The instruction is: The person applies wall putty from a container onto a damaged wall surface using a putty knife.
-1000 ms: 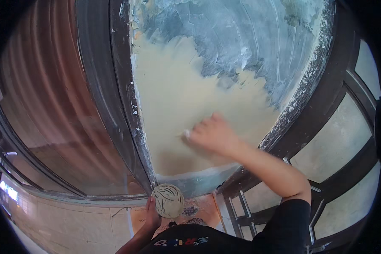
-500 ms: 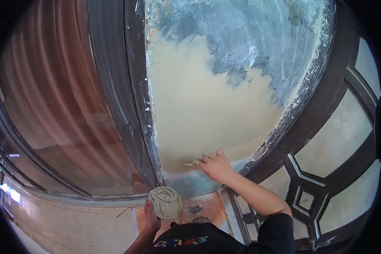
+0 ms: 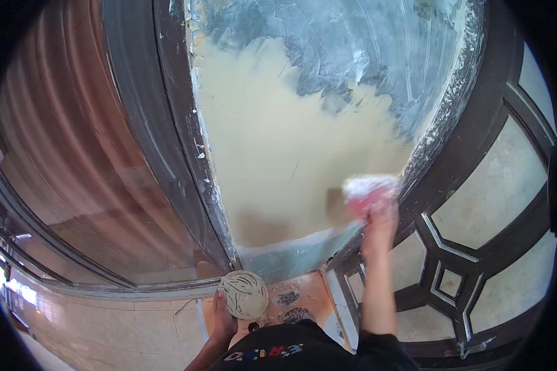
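Raised rightward since the earlier frame, a blurred pink-and-white tool (image 3: 371, 189) is clasped in the right grip (image 3: 381, 217) at the cream-coated panel (image 3: 260, 148). Coloured lettering (image 3: 275, 351) is borne by the shirt (image 3: 319, 347); a round, dark-streaked bowl (image 3: 244, 295) is held by the left grip (image 3: 224, 318).

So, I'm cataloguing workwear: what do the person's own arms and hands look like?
No gloves show on the left hand or the blurred right hand. A short black sleeve ends above the bare right forearm; the left forearm shows no sleeve.

There is one round object (image 3: 244, 295), one pink tool (image 3: 369, 195), one curtain (image 3: 62, 136)
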Demonstrator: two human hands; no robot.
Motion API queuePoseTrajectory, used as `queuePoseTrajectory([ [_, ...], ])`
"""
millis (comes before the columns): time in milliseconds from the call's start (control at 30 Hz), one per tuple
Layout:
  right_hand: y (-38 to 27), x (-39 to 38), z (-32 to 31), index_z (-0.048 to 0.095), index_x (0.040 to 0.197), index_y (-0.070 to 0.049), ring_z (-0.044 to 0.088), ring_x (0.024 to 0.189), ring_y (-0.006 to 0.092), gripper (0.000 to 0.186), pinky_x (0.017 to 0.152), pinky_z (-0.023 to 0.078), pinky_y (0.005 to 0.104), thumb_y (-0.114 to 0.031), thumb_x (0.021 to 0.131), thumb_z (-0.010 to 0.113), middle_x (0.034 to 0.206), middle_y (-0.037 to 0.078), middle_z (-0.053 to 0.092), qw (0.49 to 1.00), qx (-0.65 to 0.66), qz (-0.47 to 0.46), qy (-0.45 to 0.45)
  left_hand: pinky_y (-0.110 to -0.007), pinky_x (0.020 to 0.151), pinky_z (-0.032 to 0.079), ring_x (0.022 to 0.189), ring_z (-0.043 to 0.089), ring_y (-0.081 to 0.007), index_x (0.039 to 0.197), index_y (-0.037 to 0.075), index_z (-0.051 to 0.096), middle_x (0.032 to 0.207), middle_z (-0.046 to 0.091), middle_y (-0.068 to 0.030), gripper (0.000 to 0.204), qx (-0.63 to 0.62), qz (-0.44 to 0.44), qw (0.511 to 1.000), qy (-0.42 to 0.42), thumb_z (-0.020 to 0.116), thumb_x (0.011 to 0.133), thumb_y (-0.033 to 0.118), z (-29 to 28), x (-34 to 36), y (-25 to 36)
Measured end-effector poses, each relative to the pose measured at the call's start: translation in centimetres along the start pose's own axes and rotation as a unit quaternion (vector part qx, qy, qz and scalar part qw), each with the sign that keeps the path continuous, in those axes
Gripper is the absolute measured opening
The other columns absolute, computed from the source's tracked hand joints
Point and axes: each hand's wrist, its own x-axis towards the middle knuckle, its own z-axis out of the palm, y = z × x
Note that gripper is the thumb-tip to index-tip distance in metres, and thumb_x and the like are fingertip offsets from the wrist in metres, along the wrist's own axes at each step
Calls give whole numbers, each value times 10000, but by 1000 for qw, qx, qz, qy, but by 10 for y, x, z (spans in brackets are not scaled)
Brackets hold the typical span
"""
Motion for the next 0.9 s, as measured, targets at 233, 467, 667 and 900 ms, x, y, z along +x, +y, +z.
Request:
queuePoseTrajectory([
  [233, 181, -167, -81, 577, 1085, -104, 572, 799, 98, 175, 571, 426, 238, -184, 936, 534, 961, 21, 616, 804, 107, 545, -213, -403, 1014, 456, 1200, 556, -256, 1355, 48, 427, 1330, 528, -121, 461, 35, 14, 999, -38, 380, 1014, 356, -3, 4, -1],
  [467, 70, -38, 36, 488, 1227, -111, 623, 889, 124, 295, 649, 512, 275, -203, 964, 583, 1065, 31, 621, 972, 126, 189, -57, -361, 1027, 425, 1211, 529, -226, 1318, 34, 438, 1296, 533, -120, 383, -8, -1, 998, -65, 317, 1039, 266, 13, 7, -5],
  [667, 67, -6, 90, 462, 1285, -91, 624, 887, 138, 364, 711, 539, 290, -232, 972, 582, 1048, 23, 615, 980, 160, 73, -90, -365, 1035, 416, 1219, 524, -230, 1324, 25, 436, 1293, 537, -120, 397, 4, 7, 998, -61, 342, 1033, 279, 9, 3, -2],
  [900, 310, -195, -58, 616, 989, -122, 602, 650, 106, 196, 559, 457, 263, -310, 963, 567, 849, -1, 621, 893, 123, 418, -112, -395, 1032, 425, 1212, 539, -260, 1348, 2, 406, 1305, 533, -148, 446, 15, 35, 999, -26, 374, 1025, 307, -1, -14, 0],
])
